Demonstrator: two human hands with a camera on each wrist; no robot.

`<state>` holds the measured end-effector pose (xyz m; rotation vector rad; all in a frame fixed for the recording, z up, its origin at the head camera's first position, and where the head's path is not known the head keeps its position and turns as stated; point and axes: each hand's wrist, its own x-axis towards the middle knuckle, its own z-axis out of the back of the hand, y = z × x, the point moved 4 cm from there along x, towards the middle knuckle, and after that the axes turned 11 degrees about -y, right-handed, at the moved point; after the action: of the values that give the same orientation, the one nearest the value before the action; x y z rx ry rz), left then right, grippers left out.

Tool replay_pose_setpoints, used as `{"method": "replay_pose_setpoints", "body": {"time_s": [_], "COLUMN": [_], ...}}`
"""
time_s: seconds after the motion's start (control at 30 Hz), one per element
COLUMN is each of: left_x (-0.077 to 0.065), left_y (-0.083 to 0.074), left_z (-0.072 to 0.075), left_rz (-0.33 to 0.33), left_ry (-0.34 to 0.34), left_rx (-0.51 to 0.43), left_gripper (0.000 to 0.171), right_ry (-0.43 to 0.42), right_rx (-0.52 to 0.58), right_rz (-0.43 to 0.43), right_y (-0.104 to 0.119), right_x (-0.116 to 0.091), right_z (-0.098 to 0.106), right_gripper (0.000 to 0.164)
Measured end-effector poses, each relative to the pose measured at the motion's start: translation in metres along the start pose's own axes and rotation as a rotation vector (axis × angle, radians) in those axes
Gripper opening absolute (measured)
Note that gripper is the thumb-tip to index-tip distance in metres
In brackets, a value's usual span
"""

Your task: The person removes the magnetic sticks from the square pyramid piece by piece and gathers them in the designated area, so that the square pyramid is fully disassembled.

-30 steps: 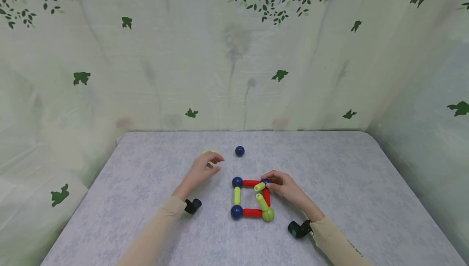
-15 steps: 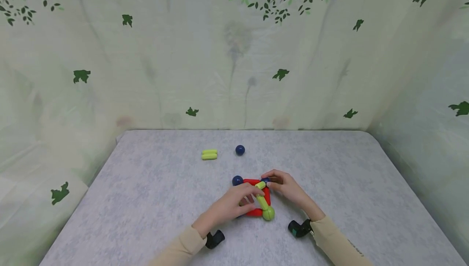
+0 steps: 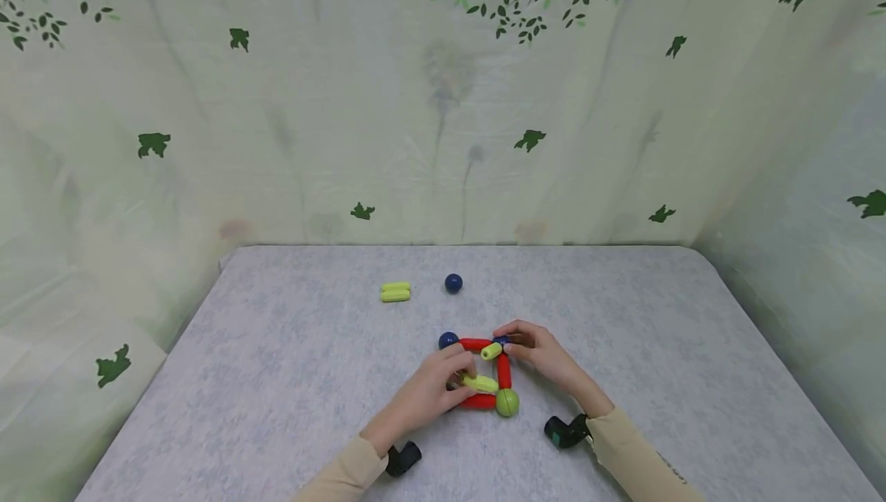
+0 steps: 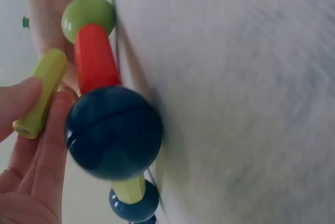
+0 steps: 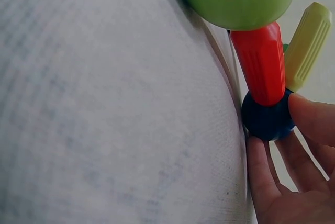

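A square of magnetic rods and balls lies on the table: red rods (image 3: 504,371), a green ball (image 3: 507,402) at the near right, blue balls at the other corners. My left hand (image 3: 431,390) pinches a loose yellow-green rod (image 4: 44,96) between thumb and fingers, over the square and apart from its balls. It mostly hides the near-left blue ball (image 4: 115,132) in the head view. My right hand (image 3: 543,354) grips the far-right blue ball (image 5: 267,116). From that ball another yellow-green rod (image 5: 309,46) sticks up at a tilt.
Beyond the square, two yellow-green rods (image 3: 395,292) lie side by side on the table (image 3: 588,294). A single blue ball (image 3: 453,283) sits to their right. A patterned curtain (image 3: 388,102) hangs behind the table's far edge.
My left hand has come from near the far rods to the square and taken up the yellow-green rod that leaned at the green ball. My right hand stays on the blue ball.
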<state>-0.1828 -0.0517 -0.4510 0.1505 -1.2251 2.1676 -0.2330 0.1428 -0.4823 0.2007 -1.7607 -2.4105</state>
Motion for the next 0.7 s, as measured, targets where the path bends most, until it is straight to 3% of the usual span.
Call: {"method": "replay_pose_setpoints", "body": {"time_s": [0.1,0.2,0.43,0.57,0.7], "left_x": [0.0,0.002,0.007,0.012,0.019], "left_y": [0.006,0.017,0.059,0.081,0.097], "left_z": [0.012,0.03,0.079,0.099,0.109], "left_rz": [0.012,0.049,0.264,0.349,0.394], "left_ry": [-0.045,-0.134,-0.384,-0.439,-0.439], "left_rx": [-0.038,-0.02,0.059,0.114,0.185], "left_gripper": [0.02,0.021,0.021,0.019,0.018], "right_ry": [0.002,-0.002,-0.03,-0.035,-0.036], "right_rx": [0.0,-0.02,-0.036,-0.04,-0.04], "right_rz": [0.004,-0.004,-0.03,-0.03,-0.026], "right_y": [0.012,0.024,0.031,0.031,0.031], "right_x": [-0.005,-0.009,-0.013,-0.013,-0.013], "right_z": [0.001,0.001,-0.001,-0.001,-0.001], "right_gripper": [0.024,0.024,0.024,0.024,0.024]}}
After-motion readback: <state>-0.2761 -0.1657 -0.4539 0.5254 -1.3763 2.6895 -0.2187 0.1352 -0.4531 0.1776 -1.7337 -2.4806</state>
